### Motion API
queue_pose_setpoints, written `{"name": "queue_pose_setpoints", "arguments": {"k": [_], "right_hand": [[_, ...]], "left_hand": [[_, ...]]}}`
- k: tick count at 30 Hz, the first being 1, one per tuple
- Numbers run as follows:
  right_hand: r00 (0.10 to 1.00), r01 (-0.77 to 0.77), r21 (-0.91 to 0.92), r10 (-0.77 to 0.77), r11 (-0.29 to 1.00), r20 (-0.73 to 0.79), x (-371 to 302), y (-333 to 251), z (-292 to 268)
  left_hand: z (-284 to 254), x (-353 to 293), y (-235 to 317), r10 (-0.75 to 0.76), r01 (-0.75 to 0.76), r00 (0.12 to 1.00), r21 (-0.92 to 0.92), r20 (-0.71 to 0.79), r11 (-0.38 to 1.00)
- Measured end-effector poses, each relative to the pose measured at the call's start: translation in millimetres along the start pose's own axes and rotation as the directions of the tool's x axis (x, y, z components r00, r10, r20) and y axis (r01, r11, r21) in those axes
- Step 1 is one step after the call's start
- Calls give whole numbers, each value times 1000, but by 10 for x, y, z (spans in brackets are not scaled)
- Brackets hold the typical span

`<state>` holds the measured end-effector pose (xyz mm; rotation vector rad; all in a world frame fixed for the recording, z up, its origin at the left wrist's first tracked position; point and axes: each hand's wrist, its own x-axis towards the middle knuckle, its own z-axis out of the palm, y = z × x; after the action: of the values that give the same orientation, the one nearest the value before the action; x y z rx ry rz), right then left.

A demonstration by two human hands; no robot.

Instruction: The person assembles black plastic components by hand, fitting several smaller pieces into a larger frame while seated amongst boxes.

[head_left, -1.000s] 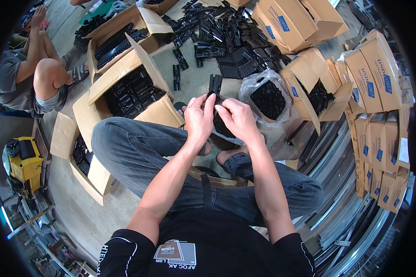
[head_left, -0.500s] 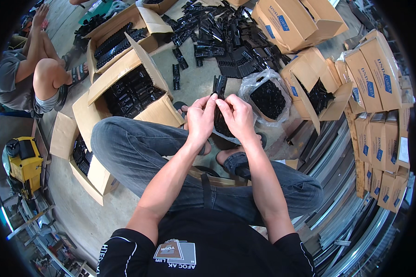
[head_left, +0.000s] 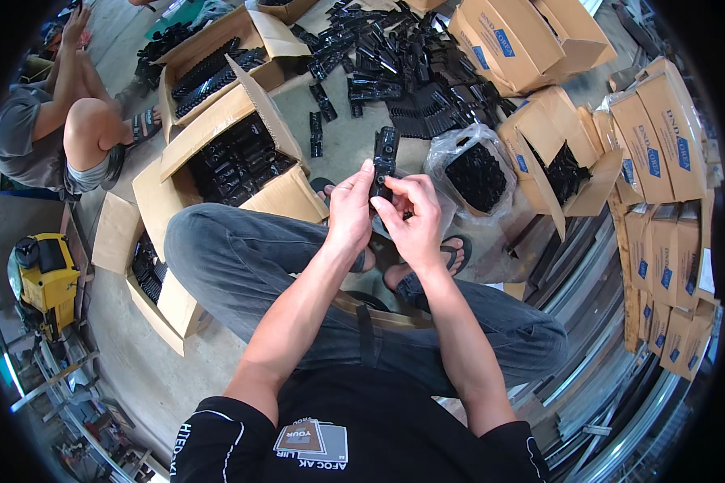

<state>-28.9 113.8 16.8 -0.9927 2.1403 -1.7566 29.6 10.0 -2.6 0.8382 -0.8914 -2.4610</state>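
Observation:
Between my hands, above the floor in front of me, a glossy black bracket-like part (head_left: pixel 387 147) stands roughly upright, with round holes in its face. My left hand (head_left: pixel 350 205) grips its lower left side, thumb along the edge. The fingers of my right hand (head_left: pixel 411 216) are bent and pinched at its lower end; whether they hold a smaller piece there is too small to make out. Just right of my hands sits a clear plastic bag (head_left: pixel 503 173) full of small black pieces. Beyond them lies a heap of similar black parts (head_left: pixel 411 68).
An open carton (head_left: pixel 270 193) of black parts stands left of my knee, another carton (head_left: pixel 274 76) behind it. At right are an open box (head_left: pixel 596 189), stacked cartons (head_left: pixel 656 153) and long metal bars (head_left: pixel 572 322). Another person (head_left: pixel 36 121) sits at far left near a yellow machine (head_left: pixel 52 278).
The black part now shows its broad face and more of its length. My right hand has slid lower on it and its fingers have spread from the left hand. The view has shifted slightly.

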Motion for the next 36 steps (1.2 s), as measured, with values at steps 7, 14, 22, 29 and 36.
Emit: {"name": "queue_pose_setpoints", "arguments": {"k": [7, 14, 22, 29, 36], "right_hand": [[987, -125, 128, 137, 984, -87, -26, -57, 37], [996, 15, 77, -7, 997, -93, 44, 49, -67], [1000, 7, 44, -6, 999, -20, 79, 34, -155], [997, -73, 59, 75, 996, -25, 60, -43, -202], [999, -26, -57, 27, 998, 23, 47, 67, -223]], "left_hand": [[31, -31, 45, -36, 36, 999, -9, 12, 999], [55, -21, -35, -27, 24, 999, 62, 47, 998], [9, 3, -28, -14, 1, 998, 198, 64, 980], [52, -13, -34, -26, 14, 998, 223, 52, 975], [8, -11, -54, -29, 16, 998, 252, 51, 968]]}}
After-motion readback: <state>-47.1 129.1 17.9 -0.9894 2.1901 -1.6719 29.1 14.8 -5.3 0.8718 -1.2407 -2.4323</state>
